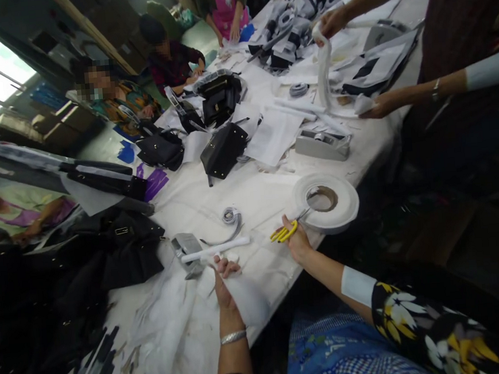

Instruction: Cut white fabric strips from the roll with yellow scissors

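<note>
My right hand (298, 244) is closed around a pair of scissors with yellow handles (284, 232). Their blades point toward a big white roll of strip material (341, 208), which lies flat at the table edge with a brown cardboard core. Lower and to the left, my left hand (224, 278) has its fingers curled on a thin white sheet (248, 300) that bends down over the wrist. Just beyond that hand are a white rolled tube (220, 249), a grey tape dispenser (187, 250) and a coiled grey strap (231, 216).
Black bags (224, 148) stand mid-table, with a second tape dispenser (321, 145) nearby. Black material (125, 248) is heaped at left. At upper right a co-worker's hands (334, 22) stretch a white strip (323, 71). Several other people sit or stand around the table.
</note>
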`<control>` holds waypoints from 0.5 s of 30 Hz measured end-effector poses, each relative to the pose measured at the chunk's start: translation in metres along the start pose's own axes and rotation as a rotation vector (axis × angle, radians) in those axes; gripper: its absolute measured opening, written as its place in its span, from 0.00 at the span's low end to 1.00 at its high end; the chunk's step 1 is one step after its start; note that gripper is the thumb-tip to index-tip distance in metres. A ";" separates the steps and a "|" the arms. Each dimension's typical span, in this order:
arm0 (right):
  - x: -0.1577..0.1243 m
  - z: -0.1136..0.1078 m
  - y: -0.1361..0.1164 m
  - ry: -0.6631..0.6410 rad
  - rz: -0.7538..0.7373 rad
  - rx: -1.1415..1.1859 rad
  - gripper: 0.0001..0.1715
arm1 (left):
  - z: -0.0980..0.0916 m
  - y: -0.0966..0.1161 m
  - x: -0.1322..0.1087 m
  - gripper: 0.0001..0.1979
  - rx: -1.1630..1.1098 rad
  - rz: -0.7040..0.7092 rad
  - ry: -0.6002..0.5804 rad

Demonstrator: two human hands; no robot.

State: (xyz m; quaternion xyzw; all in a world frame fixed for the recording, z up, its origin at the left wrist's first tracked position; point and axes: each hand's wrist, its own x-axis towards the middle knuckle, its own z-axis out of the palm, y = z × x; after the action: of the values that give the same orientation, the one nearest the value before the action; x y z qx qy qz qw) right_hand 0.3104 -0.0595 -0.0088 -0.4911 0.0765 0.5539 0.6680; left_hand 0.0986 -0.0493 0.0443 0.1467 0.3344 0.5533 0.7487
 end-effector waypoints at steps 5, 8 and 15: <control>0.010 0.010 0.003 0.103 -0.100 -0.156 0.27 | -0.012 -0.002 -0.018 0.06 -0.104 -0.038 0.017; 0.014 0.013 0.004 0.055 -0.203 -0.305 0.27 | -0.015 0.001 -0.029 0.03 -0.176 -0.002 0.055; 0.078 0.034 -0.050 0.078 -0.413 -0.720 0.31 | -0.017 0.026 -0.047 0.04 -0.230 0.165 0.076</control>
State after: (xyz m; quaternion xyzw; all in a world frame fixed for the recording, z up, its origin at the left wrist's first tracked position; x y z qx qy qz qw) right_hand 0.3649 0.0223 -0.0135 -0.7188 -0.1968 0.3808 0.5473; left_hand 0.0602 -0.0866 0.0630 0.0660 0.2839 0.6529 0.6991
